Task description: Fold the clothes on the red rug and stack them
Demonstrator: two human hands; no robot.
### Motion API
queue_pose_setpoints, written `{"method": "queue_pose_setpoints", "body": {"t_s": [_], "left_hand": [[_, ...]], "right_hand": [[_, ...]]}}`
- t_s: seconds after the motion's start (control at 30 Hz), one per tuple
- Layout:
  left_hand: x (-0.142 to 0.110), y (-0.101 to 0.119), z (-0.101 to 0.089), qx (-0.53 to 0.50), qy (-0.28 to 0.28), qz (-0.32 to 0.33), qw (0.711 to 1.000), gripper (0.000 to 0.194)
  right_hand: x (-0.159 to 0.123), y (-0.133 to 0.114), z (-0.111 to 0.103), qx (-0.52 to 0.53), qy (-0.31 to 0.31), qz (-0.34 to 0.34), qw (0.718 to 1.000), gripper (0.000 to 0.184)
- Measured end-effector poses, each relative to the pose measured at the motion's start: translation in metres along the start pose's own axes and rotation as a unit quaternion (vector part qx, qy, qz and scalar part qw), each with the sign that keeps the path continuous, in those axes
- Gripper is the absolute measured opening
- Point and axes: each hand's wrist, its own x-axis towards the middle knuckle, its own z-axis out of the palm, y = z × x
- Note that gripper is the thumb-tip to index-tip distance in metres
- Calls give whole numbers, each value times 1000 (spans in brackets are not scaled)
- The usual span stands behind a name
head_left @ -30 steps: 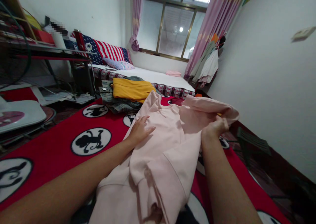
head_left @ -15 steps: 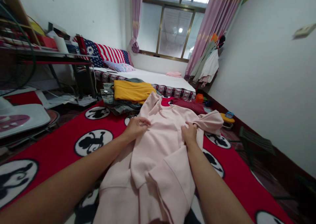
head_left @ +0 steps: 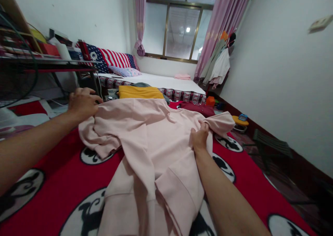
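Note:
A pale pink sweatshirt (head_left: 169, 139) lies over the red blanket (head_left: 59, 180), its neckline facing away from me. My left hand (head_left: 84, 102) is closed on the cloth at the left sleeve, raised and stretched out to the left; the rest of that sleeve hangs in folds below. On the other side my right hand (head_left: 200, 133) grips the fabric near the right shoulder, with the right sleeve lying beyond it. One flap of cloth is folded over at the lower front.
Behind the sweatshirt sit a folded yellow garment (head_left: 140, 92) and a dark red garment (head_left: 199, 108). Farther back is a bed (head_left: 156, 79) under a window. A cluttered desk (head_left: 59, 61) stands left, a dark folding stool (head_left: 272, 144) right.
My left hand has moved out to the left and up, drawing the left side of the sweatshirt open and spreading its sleeve. My right hand has stayed nearly in place.

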Motion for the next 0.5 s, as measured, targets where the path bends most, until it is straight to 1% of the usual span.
{"method": "queue_pose_setpoints", "body": {"t_s": [0.03,0.07,0.1,0.13,0.17,0.23,0.27,0.3,0.33,0.37,0.43,0.5], "left_hand": [[-6,12,9,0,14,27,1000,17],[-14,27,19,-21,18,66,997,17],[-23,45,27,-74,-4,121,990,18],[-34,64,34,-136,-41,176,974,19],[-45,83,39,-191,-93,225,951,24],[-69,115,42,-273,-218,304,886,41],[-79,126,40,-296,-270,325,857,45],[-88,134,37,-311,-316,333,832,48],[-95,139,33,-322,-351,334,813,48],[-100,140,29,-329,-376,329,801,46],[-104,134,21,-336,-413,317,785,44],[-104,125,16,-337,-432,305,779,44]], "right_hand": [[1,-2,0,19,12,-27,999,51],[1,-4,0,43,18,-49,998,52],[2,-3,1,71,11,-61,996,52],[3,-2,2,96,-10,-61,993,51],[4,1,3,114,-45,-47,991,49],[6,9,5,127,-125,8,984,42],[8,14,6,125,-151,37,980,39],[9,18,7,124,-160,61,977,36],[10,22,7,133,-156,79,976,36],[10,25,8,153,-144,96,973,37],[7,26,8,198,-115,136,964,41],[0,20,8,206,-90,165,960,44]]}}
